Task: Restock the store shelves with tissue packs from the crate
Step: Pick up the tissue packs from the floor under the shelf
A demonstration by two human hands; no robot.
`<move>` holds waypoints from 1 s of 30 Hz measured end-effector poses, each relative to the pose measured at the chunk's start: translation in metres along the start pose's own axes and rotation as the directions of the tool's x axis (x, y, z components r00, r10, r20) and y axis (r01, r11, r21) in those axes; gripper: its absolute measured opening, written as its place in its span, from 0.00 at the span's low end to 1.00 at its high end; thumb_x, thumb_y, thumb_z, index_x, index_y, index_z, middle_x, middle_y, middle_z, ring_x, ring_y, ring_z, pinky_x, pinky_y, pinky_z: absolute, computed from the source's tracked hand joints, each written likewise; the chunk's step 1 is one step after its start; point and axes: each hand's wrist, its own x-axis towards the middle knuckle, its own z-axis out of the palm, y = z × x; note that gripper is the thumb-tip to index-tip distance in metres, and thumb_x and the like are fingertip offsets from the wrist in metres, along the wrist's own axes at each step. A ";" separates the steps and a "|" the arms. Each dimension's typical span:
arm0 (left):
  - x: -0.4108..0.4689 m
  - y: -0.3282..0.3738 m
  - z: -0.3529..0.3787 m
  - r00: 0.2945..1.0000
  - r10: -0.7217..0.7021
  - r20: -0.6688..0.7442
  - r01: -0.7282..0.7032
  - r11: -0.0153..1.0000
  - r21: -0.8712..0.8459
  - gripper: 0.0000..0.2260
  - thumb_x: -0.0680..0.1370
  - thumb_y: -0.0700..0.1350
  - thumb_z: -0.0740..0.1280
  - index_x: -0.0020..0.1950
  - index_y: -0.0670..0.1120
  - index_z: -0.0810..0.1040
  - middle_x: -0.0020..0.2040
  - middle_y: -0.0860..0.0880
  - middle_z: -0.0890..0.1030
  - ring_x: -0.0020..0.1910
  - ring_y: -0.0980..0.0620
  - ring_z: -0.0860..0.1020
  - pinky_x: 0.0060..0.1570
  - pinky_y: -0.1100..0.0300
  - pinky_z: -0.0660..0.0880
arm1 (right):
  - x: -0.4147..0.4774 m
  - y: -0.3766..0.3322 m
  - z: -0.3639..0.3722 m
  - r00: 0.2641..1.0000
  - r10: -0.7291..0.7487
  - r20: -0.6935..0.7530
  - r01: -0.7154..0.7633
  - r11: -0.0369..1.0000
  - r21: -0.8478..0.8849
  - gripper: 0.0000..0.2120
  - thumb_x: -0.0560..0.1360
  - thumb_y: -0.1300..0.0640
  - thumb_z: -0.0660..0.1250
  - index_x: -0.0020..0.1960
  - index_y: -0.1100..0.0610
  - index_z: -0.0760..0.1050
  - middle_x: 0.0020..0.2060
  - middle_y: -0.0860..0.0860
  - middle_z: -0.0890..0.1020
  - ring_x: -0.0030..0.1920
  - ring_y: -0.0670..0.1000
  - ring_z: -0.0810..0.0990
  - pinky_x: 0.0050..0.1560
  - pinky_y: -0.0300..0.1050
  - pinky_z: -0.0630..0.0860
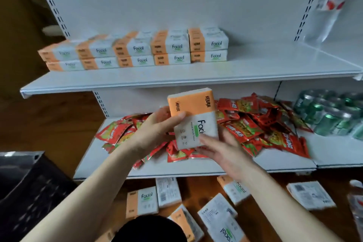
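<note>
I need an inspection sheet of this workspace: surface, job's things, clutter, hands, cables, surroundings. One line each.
Surface: white upper shelf, bare on its right part; wooden floor below.
Job's things: row of tissue packs stacked two high on the upper shelf; one held tissue pack upright in front of the lower shelf; loose tissue packs scattered on the floor; dark crate at lower left.
Clutter: pile of red snack packets and green cans on the lower shelf.
Hands: left hand and right hand both grip the held pack.
Cables: nothing seen.
Surroundings: clear plastic bag hanging at upper right.
</note>
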 end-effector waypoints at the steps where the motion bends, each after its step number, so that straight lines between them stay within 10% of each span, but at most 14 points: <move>1: 0.003 0.006 -0.007 0.996 0.074 -0.054 -0.074 0.997 -0.006 0.17 0.69 0.49 0.70 0.56 0.48 0.74 0.48 0.49 0.83 0.46 0.51 0.82 0.44 0.57 0.80 | 0.005 -0.003 0.008 1.000 0.001 0.009 -0.001 1.000 -0.008 0.24 0.63 0.60 0.70 0.59 0.55 0.72 0.52 0.56 0.83 0.52 0.54 0.82 0.53 0.48 0.79; 8: 0.027 0.046 -0.080 0.884 0.361 -0.297 -0.394 0.918 -0.055 0.21 0.67 0.48 0.73 0.56 0.60 0.70 0.52 0.43 0.80 0.48 0.46 0.81 0.45 0.49 0.80 | 0.059 -0.023 0.097 0.957 -0.266 -0.117 0.273 0.961 0.053 0.23 0.62 0.58 0.70 0.56 0.60 0.73 0.44 0.51 0.85 0.46 0.47 0.84 0.43 0.41 0.81; 14: 0.042 0.093 -0.172 0.741 0.388 -0.549 -0.500 0.864 -0.065 0.11 0.74 0.40 0.69 0.47 0.51 0.68 0.49 0.44 0.78 0.50 0.46 0.80 0.38 0.58 0.81 | 0.125 -0.030 0.206 0.865 -0.429 -0.259 0.447 0.894 0.013 0.19 0.67 0.58 0.72 0.57 0.56 0.72 0.51 0.54 0.83 0.52 0.47 0.82 0.53 0.44 0.78; 22: 0.063 0.131 -0.300 0.591 0.452 -0.668 -0.368 0.888 0.275 0.08 0.76 0.45 0.64 0.49 0.43 0.80 0.48 0.46 0.83 0.49 0.50 0.80 0.50 0.56 0.78 | 0.222 -0.054 0.303 0.810 -0.574 -0.124 0.528 0.804 -0.273 0.07 0.75 0.66 0.65 0.47 0.55 0.77 0.37 0.41 0.78 0.33 0.30 0.76 0.38 0.23 0.70; 30: 0.093 0.157 -0.366 0.523 0.497 -0.692 -0.150 0.853 0.500 0.11 0.78 0.44 0.61 0.55 0.41 0.78 0.48 0.49 0.78 0.51 0.51 0.75 0.50 0.57 0.70 | 0.298 -0.073 0.357 0.811 -0.583 -0.050 0.473 0.704 -0.529 0.10 0.76 0.60 0.61 0.44 0.67 0.76 0.34 0.51 0.73 0.36 0.47 0.66 0.34 0.40 0.62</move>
